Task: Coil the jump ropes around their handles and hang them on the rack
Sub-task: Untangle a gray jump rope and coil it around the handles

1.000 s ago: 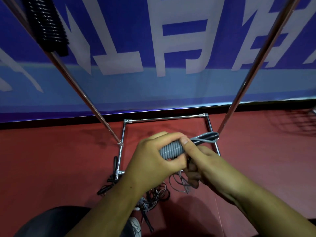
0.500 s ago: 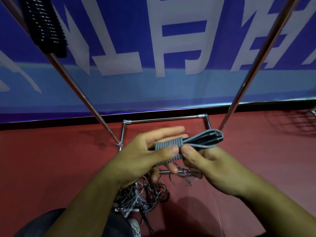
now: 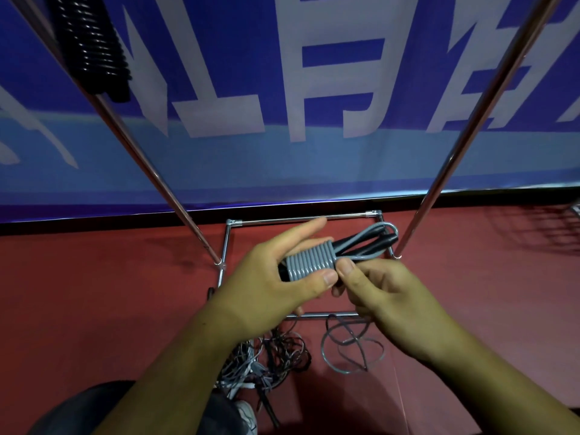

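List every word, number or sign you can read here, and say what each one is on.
Banner: large white characters, cropped by the top edge of the frame; none can be read whole.
Grey rope, black rope, rack: no text visible.

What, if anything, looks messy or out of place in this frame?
A tangled heap of black and grey jump ropes lies on the red floor at the foot of the chrome metal rack, a loose grey rope loop beside it. The grey-wound black-handled rope bundle in the left hand and right hand looks tidy.
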The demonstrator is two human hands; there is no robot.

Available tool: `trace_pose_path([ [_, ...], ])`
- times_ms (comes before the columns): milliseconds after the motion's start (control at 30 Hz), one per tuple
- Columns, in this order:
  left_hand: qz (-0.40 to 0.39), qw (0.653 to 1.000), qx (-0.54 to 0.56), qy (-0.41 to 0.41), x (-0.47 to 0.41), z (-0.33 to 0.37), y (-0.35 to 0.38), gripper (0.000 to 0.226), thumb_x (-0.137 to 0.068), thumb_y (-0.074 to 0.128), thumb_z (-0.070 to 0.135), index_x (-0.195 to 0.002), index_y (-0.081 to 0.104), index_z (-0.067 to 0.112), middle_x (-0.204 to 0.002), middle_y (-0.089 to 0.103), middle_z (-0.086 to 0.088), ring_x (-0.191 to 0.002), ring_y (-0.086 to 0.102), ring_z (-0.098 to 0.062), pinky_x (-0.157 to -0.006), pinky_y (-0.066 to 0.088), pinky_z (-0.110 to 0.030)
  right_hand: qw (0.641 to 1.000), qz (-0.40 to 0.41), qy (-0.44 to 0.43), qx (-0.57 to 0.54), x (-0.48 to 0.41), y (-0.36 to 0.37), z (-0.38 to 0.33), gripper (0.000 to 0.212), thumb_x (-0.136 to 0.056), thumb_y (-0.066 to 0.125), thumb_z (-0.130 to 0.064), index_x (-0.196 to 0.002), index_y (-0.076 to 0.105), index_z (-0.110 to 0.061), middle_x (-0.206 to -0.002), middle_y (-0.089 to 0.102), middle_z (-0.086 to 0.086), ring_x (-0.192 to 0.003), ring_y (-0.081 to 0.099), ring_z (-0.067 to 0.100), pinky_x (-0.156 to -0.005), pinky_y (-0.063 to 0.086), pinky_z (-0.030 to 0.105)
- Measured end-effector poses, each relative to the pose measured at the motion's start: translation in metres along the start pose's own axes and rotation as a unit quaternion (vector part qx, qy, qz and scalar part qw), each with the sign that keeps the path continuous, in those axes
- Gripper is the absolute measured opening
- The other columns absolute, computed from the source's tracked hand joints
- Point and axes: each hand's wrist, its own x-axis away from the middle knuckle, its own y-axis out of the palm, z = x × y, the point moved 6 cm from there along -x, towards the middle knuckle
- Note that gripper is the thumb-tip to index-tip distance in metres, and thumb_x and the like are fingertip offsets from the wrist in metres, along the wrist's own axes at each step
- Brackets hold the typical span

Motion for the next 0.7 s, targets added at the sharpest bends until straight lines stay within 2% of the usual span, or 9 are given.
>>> trace_pose_path([
  [33, -0.017, 1.000, 0.004, -0.012, 0.000, -0.002, 0.002, 0.063, -0.092, 0.076, 0.018, -0.145, 0.052, 0.043, -0.114, 0.074, 0.012, -0.083, 0.076, -0.021, -0.057, 0.056, -0.027, 1.000, -0.003, 0.001, -0.008, 0.000, 0.000, -0.001, 0.041, -0.100, 0.050, -0.042, -0.071, 0.064, -0.016, -0.051, 0.049, -0.018, -0.049, 0.046, -0.002, -0.055, 0.037, 0.012],
  [100, -0.035, 0.999, 0.003, -0.019, 0.000, -0.003, 0.003, 0.055, -0.093, 0.073, 0.019, -0.139, 0.057, 0.045, -0.103, 0.076, 0.006, -0.080, 0.076, -0.020, -0.053, 0.053, -0.028, 1.000, -0.008, -0.011, 0.003, 0.000, -0.002, -0.002, 0.038, -0.099, 0.051, -0.040, -0.071, 0.064, -0.019, -0.054, 0.046, -0.016, -0.051, 0.042, -0.002, -0.055, 0.034, 0.012],
  [167, -0.022, 1.000, -0.004, -0.012, -0.001, -0.002, 0.002, 0.048, -0.093, 0.074, 0.019, -0.133, 0.062, 0.044, -0.097, 0.076, 0.006, -0.077, 0.075, -0.016, -0.053, 0.051, -0.027, 0.999, -0.014, -0.021, 0.033, 0.000, -0.002, 0.001, 0.043, -0.102, 0.051, -0.050, -0.077, 0.068, -0.019, -0.059, 0.047, -0.003, -0.057, 0.044, 0.006, -0.057, 0.038, 0.025],
  [233, 0.007, 1.000, -0.025, 0.004, -0.002, -0.002, 0.000, 0.046, -0.091, 0.077, 0.019, -0.128, 0.064, 0.042, -0.092, 0.075, 0.009, -0.076, 0.072, -0.011, -0.058, 0.052, -0.023, 0.998, -0.002, -0.012, 0.058, -0.001, -0.003, 0.006, 0.049, -0.101, 0.049, -0.058, -0.083, 0.071, -0.017, -0.066, 0.061, -0.001, -0.064, 0.057, 0.014, -0.064, 0.047, 0.035],
  [333, 0.053, 0.991, -0.113, 0.040, -0.004, -0.003, 0.000, 0.046, -0.088, 0.081, 0.022, -0.125, 0.065, 0.044, -0.101, 0.073, 0.014, -0.085, 0.069, -0.007, -0.073, 0.056, -0.023, 0.994, 0.027, 0.011, 0.105, -0.002, -0.007, 0.005, 0.051, -0.090, 0.045, -0.063, -0.080, 0.073, -0.021, -0.076, 0.072, -0.006, -0.071, 0.066, 0.006, -0.071, 0.051, 0.033],
  [400, 0.074, 0.980, -0.172, 0.064, -0.004, -0.004, 0.003, 0.047, -0.086, 0.082, 0.023, -0.126, 0.065, 0.041, -0.106, 0.071, 0.017, -0.092, 0.068, -0.005, -0.078, 0.053, -0.019, 0.992, 0.018, 0.057, 0.115, -0.001, -0.007, 0.010, 0.056, -0.091, 0.043, -0.063, -0.074, 0.071, -0.017, -0.059, 0.065, -0.009, -0.055, 0.057, 0.001, -0.060, 0.046, 0.029],
  [467, 0.086, 0.971, -0.207, 0.081, -0.004, -0.004, 0.009, 0.048, -0.084, 0.083, 0.024, -0.125, 0.063, 0.039, -0.109, 0.069, 0.019, -0.097, 0.067, -0.004, -0.080, 0.053, -0.022, 0.988, 0.026, 0.108, 0.105, 0.001, -0.010, 0.015, 0.066, -0.094, 0.041, -0.063, -0.067, 0.069, -0.010, -0.042, 0.047, -0.008, -0.040, 0.045, 0.002, -0.051, 0.035, 0.023],
  [600, 0.080, 0.976, -0.187, 0.083, -0.004, -0.008, 0.021, 0.048, -0.084, 0.082, 0.020, -0.114, 0.053, 0.042, -0.101, 0.069, 0.020, -0.084, 0.068, -0.008, -0.072, 0.056, -0.036, 0.987, 0.053, 0.132, 0.081, 0.001, -0.016, 0.016, 0.077, -0.085, 0.035, -0.074, -0.055, 0.065, -0.009, -0.042, 0.039, -0.004, -0.036, 0.037, 0.006, -0.049, 0.030, 0.024],
  [700, 0.084, 0.979, -0.170, 0.073, -0.005, -0.009, 0.025, 0.044, -0.085, 0.082, 0.019, -0.111, 0.053, 0.038, -0.097, 0.070, 0.018, -0.076, 0.067, -0.006, -0.066, 0.055, -0.028, 0.986, 0.054, 0.157, 0.032, 0.000, -0.015, 0.022, 0.081, -0.086, 0.034, -0.079, -0.056, 0.066, -0.010, -0.045, 0.035, -0.001, -0.039, 0.034, 0.014, -0.050, 0.029, 0.025],
])
